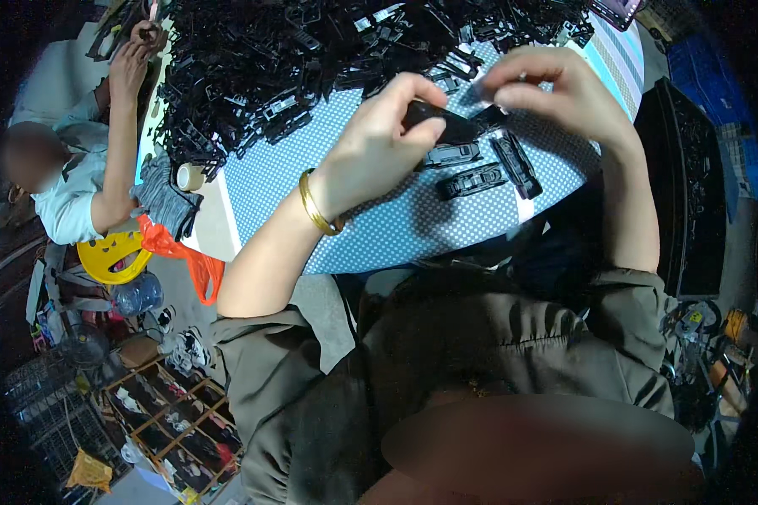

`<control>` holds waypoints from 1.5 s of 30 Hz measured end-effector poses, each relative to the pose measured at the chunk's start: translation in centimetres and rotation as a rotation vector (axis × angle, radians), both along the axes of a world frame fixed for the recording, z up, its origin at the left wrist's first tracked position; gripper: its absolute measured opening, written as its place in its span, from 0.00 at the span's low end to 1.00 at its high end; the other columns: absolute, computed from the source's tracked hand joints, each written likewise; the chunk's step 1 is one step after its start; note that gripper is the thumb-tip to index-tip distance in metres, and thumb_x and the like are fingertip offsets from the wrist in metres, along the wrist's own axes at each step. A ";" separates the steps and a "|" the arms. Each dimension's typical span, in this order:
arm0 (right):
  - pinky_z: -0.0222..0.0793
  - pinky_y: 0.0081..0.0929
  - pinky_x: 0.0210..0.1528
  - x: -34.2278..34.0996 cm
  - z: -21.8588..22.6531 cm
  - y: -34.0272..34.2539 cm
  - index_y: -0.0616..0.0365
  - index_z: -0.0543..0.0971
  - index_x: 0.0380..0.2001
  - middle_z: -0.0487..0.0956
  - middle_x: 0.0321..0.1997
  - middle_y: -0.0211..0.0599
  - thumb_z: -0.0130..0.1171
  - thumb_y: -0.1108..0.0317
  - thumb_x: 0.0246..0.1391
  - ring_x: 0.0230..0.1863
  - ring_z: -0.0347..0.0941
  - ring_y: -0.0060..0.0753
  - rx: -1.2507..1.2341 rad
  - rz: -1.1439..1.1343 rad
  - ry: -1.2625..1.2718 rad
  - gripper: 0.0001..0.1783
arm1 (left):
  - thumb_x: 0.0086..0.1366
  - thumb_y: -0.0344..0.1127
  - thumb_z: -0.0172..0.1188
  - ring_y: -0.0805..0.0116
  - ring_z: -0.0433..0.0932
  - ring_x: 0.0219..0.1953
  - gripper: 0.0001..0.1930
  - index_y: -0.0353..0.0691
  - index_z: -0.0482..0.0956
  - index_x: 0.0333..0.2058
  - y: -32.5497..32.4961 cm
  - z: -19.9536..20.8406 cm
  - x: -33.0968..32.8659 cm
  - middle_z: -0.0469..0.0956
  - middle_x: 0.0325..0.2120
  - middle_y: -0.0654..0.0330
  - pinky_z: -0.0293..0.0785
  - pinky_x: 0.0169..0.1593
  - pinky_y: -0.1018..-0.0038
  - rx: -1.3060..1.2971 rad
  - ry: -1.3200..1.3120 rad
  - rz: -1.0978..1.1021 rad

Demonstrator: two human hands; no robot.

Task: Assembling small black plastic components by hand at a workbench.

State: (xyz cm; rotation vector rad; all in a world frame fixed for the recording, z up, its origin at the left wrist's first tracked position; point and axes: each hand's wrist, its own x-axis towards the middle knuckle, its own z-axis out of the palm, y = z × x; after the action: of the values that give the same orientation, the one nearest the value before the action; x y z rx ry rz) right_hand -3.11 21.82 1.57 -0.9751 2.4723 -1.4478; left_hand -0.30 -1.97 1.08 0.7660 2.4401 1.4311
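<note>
Between the thumb and fingers of my left hand (375,139) is a black plastic part (448,124), long and smooth-faced, tilted above the table. My right hand (556,88) hovers just right of it, slightly blurred, with thumb and forefinger curled close together. Whatever those fingertips may hold is too small to make out. Below the hands, several black moulded plastic parts lie on the patterned cloth: one lengthwise part (473,180), one standing at a slant (515,163), and another (451,155) partly under my left hand.
A large heap of black plastic parts (312,50) covers the table's far side. The blue-white dotted tablecloth (312,215) has a curved near edge. At left are a tape roll (189,177), grey cloth (167,192), a red bag (202,269), a yellow stool (101,259) and another person's arm (125,143).
</note>
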 end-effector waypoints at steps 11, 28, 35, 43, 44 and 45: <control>0.70 0.28 0.33 1.2 -0.5 -1.4 0.65 0.75 0.26 0.73 0.32 0.38 0.61 0.70 0.37 0.32 0.71 0.36 0.329 -0.093 0.404 0.12 | 0.51 0.29 0.60 0.76 0.71 0.26 0.08 0.35 0.74 0.31 0.9 -0.7 0.4 0.73 0.28 0.60 0.69 0.31 0.80 0.048 0.228 -0.184; 0.64 0.17 0.23 2.4 -0.9 -4.0 0.63 0.69 0.18 0.71 0.28 0.34 0.64 0.67 0.38 0.24 0.68 0.25 0.145 -0.206 0.508 0.14 | 0.54 0.24 0.54 0.78 0.75 0.30 0.13 0.29 0.70 0.40 1.6 -1.8 -0.2 0.74 0.31 0.59 0.72 0.35 0.86 0.273 -0.099 0.142; 0.65 0.23 0.27 2.8 0.4 -4.0 0.65 0.72 0.20 0.72 0.25 0.36 0.63 0.68 0.39 0.27 0.69 0.29 0.214 -0.295 0.558 0.12 | 0.47 0.21 0.54 0.63 0.72 0.25 0.15 0.34 0.72 0.38 0.7 -1.2 -0.3 0.70 0.28 0.54 0.70 0.30 0.74 -0.028 0.617 0.207; 0.68 0.20 0.36 2.3 0.5 -2.4 0.54 0.72 0.44 0.74 0.33 0.32 0.56 0.66 0.49 0.33 0.70 0.22 -0.010 -0.372 0.100 0.17 | 0.49 0.37 0.60 0.57 0.74 0.27 0.12 0.37 0.76 0.32 -4.5 1.6 -3.2 0.73 0.25 0.52 0.71 0.31 0.69 -0.593 0.778 0.518; 0.68 0.20 0.36 2.2 0.3 -2.5 0.54 0.72 0.44 0.74 0.33 0.32 0.56 0.66 0.49 0.33 0.70 0.22 -0.011 -0.373 0.098 0.17 | 0.49 0.37 0.60 0.57 0.74 0.27 0.12 0.37 0.76 0.32 -4.6 1.2 -3.4 0.73 0.25 0.52 0.71 0.31 0.69 -0.594 0.777 0.516; 0.68 0.21 0.36 2.2 0.3 -2.4 0.53 0.71 0.47 0.73 0.34 0.32 0.55 0.66 0.50 0.33 0.70 0.22 -0.066 -0.314 0.042 0.19 | 0.48 0.36 0.61 0.56 0.74 0.28 0.12 0.37 0.76 0.31 -4.2 1.0 -3.4 0.72 0.25 0.52 0.71 0.31 0.67 -0.645 0.807 0.541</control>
State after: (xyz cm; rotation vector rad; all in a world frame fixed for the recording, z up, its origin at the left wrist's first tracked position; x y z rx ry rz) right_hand -0.92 19.47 1.82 -0.6529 2.7211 -1.6190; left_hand -3.72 -6.21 2.06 0.6073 3.6299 0.3106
